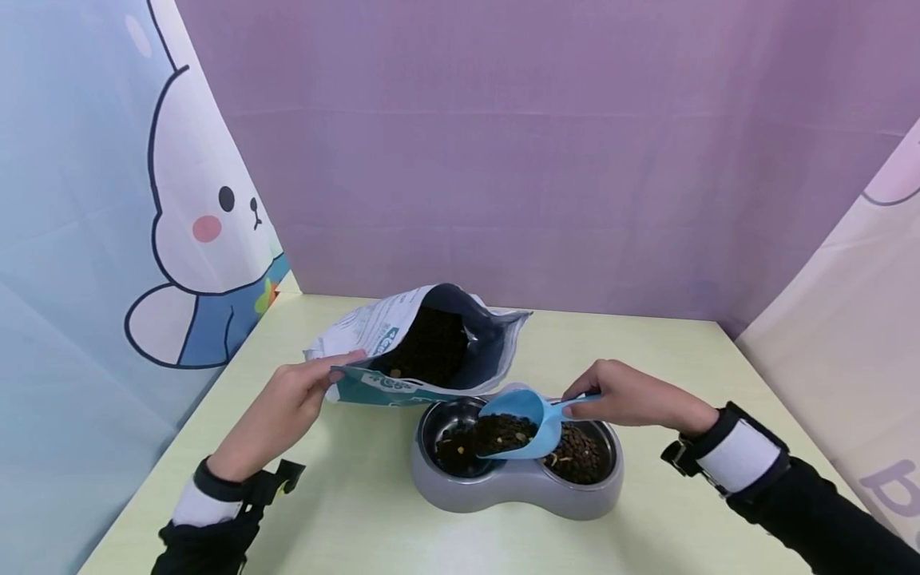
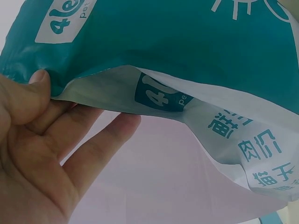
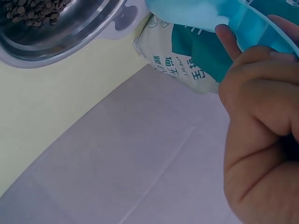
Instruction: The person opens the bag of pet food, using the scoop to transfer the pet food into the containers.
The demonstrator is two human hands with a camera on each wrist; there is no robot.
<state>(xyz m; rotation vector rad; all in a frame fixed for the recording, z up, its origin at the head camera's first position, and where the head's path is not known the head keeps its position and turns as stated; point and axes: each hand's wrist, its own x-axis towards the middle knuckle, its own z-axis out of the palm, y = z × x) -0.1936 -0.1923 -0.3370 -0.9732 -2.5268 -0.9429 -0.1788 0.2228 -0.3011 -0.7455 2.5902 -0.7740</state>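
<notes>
Fingers curled, the right hand grips a scoop of kibble over a double bowl while the left hand pinches an open bag.

The right hand grips a light-blue plastic scoop, fingers curled at its handle. Behind the scoop, a white and teal printed bag overlaps the straight edge of the pale yellow desk. Inward from that edge, a shiny round metal bowl in a pale grey plastic holder contains small brown disc-shaped pellets. Past the edge spreads a pale purple sheet.
</notes>
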